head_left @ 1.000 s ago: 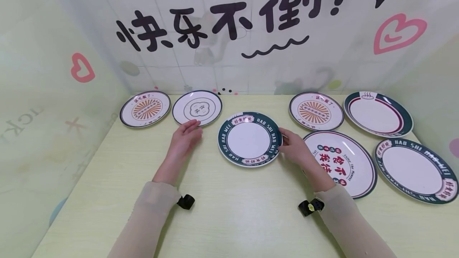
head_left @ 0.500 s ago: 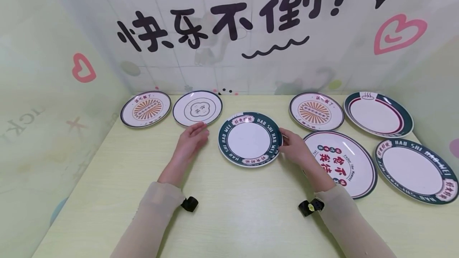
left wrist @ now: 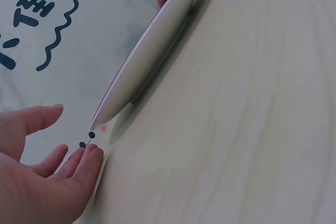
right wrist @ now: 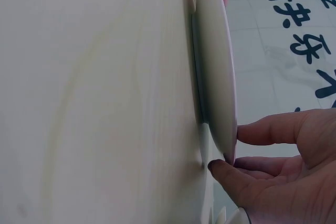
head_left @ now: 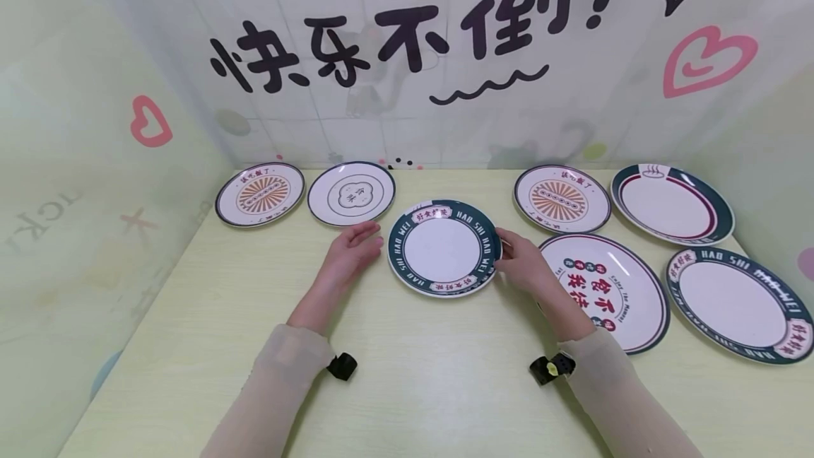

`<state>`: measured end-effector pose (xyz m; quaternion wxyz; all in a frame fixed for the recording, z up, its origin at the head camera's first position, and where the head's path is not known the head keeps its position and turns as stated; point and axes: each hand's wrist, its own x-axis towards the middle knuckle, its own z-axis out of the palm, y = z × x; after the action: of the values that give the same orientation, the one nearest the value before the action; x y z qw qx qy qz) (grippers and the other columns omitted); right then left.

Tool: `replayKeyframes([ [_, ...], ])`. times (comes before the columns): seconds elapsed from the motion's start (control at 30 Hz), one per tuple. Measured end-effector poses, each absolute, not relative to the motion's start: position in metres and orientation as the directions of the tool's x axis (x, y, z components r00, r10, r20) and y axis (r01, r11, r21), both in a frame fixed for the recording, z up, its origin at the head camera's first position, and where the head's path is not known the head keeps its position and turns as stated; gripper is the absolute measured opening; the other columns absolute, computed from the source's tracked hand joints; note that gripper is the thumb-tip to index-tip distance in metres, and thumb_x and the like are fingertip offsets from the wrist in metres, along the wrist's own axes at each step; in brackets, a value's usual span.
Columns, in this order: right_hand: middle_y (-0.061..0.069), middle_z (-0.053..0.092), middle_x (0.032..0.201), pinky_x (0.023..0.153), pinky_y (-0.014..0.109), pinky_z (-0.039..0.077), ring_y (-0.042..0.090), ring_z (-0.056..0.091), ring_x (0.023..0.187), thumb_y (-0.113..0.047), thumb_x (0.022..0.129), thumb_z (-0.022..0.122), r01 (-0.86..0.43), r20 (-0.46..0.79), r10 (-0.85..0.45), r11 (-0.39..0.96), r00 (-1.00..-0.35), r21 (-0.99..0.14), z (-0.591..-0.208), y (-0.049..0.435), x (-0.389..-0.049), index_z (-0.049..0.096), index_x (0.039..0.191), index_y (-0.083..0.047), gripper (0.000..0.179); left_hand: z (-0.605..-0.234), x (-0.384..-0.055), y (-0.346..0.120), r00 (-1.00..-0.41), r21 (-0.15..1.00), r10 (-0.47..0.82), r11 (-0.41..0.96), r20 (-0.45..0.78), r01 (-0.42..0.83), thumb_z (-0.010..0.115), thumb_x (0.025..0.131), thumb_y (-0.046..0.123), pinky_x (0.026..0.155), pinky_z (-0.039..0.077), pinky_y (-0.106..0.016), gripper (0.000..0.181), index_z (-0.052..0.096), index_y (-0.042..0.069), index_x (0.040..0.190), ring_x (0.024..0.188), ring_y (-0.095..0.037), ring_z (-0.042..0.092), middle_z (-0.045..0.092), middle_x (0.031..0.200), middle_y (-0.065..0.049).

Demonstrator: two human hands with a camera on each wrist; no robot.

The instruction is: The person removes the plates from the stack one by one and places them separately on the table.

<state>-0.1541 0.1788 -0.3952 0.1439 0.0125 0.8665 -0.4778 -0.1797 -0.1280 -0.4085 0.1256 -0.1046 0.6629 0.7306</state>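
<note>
A round plate with a dark green lettered rim and white middle lies face up at the centre of the table. My right hand holds its right edge; in the right wrist view the plate's rim sits between thumb and fingers. On the other side my left hand is close to the plate's left edge, holding nothing. The left wrist view shows that hand's fingers parted from the thumb, just short of the plate's pale underside.
At the back left stand a sunburst-pattern plate and a white plate with a flower outline. On the right are another sunburst plate, a green-rimmed oval dish, a red-lettered plate and a lettered oval plate. Printed walls enclose the table.
My left hand has moved right and slightly nearer to me, away from the flower-outline plate and toward the green-rimmed plate. My right hand and that plate stay where they were.
</note>
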Motion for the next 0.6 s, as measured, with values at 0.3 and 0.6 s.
replayKeyframes([
  [0.3, 0.025, 0.027, 0.161, 0.122, 0.046, 0.032, 0.038, 0.033, 0.148, 0.004, 0.094, 0.053, 0.152, -0.255, -0.118, 0.545, -0.960, -0.824, -0.397, 0.180, -0.155, 0.024, 0.156, 0.004, 0.068, -0.414, -0.179, -0.120, -0.954, 0.954, 0.064, -0.053, -0.293, -0.296, 0.063, 0.093, 0.000, 0.099, 0.053, -0.019, 0.059, 0.042, 0.004, 0.148, 0.141, -0.025, 0.047, 0.047, 0.153, -0.013],
  [0.6, 0.026, 0.027, 0.160, 0.121, 0.046, 0.032, 0.039, 0.033, 0.147, 0.004, 0.094, 0.052, 0.146, -0.249, -0.117, 0.548, -0.961, -0.824, -0.397, 0.180, -0.154, 0.024, 0.155, 0.004, 0.068, -0.418, -0.181, -0.112, -0.953, 0.955, 0.063, 0.023, -0.297, -0.296, 0.066, 0.091, -0.001, 0.107, 0.050, -0.031, 0.061, 0.044, 0.003, 0.147, 0.138, -0.030, 0.049, 0.046, 0.154, -0.014],
])
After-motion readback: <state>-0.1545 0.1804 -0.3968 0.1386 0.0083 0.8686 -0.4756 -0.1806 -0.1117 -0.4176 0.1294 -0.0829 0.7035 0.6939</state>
